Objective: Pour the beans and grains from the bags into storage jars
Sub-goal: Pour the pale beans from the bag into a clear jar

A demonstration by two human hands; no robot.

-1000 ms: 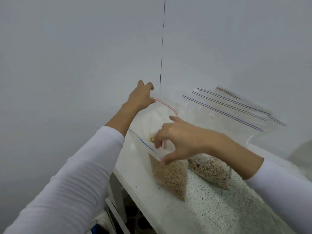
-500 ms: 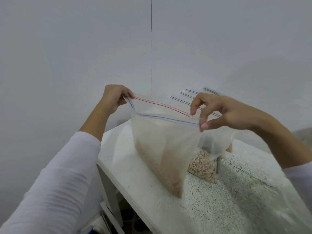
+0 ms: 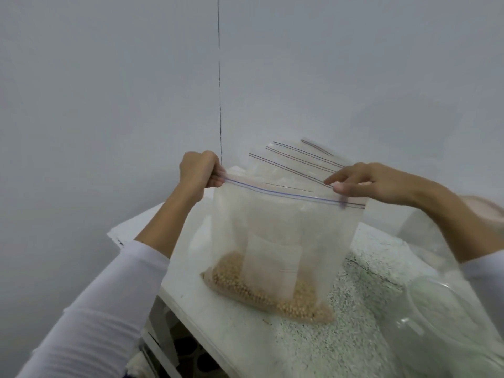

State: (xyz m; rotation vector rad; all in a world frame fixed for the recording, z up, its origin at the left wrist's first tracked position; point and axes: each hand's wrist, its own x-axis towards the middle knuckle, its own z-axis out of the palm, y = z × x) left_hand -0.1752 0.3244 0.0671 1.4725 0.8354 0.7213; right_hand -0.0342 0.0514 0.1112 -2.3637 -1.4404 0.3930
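1. Since a moment ago, both hands have swung the bag (image 3: 275, 236) round so its broad face is toward the camera, and the zip strip that gaped then now runs as one line between them.
2. Left hand (image 3: 200, 170) has its fingers curled tight on the bag's left top corner; right hand (image 3: 365, 184) pinches the strip near the right corner, thumb against fingertips.
3. Bag stands on the surface (image 3: 313, 347), beans (image 3: 245, 287) heaped at its bottom.
4. Risks, as I judge them: the thin film could slip from the right pinch, so the bag flops and tips; if the zip is not fully open, beans would spill beside the jar (image 3: 447, 323) when poured.
5. Count: two hands; one held bag; behind it other bags (image 3: 294, 162), number unclear, perhaps three; one clear jar at lower right, blurred.
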